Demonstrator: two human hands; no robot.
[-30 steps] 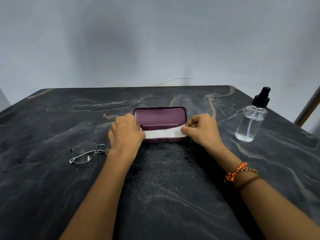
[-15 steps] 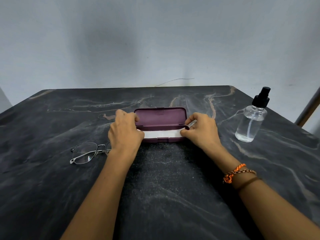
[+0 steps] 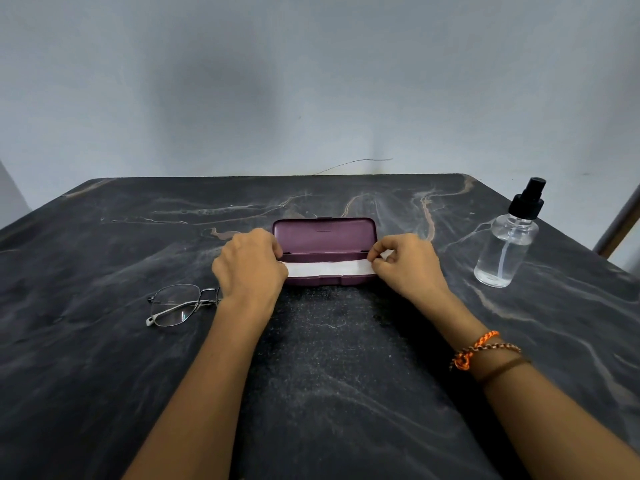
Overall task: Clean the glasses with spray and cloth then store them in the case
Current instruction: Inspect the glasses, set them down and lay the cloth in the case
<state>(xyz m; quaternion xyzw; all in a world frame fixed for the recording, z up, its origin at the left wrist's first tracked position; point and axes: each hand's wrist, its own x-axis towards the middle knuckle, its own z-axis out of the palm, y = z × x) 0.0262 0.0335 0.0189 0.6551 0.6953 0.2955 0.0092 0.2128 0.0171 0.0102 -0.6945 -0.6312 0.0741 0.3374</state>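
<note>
Both hands, left hand (image 3: pixel 250 268) and right hand (image 3: pixel 406 263), apparently pinch the cloth (image 3: pixel 327 269) ends over the open case (image 3: pixel 323 242).

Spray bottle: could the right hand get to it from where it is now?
Probably yes. The spray bottle stands upright to the right of the right hand with bare table between them, though that hand pinches the white cloth.

table (image 3: pixel 138 375): dark veined stone, matt | case (image 3: pixel 323 235): maroon plastic (smooth) | bottle (image 3: pixel 504 251): clear glossy plastic
</note>
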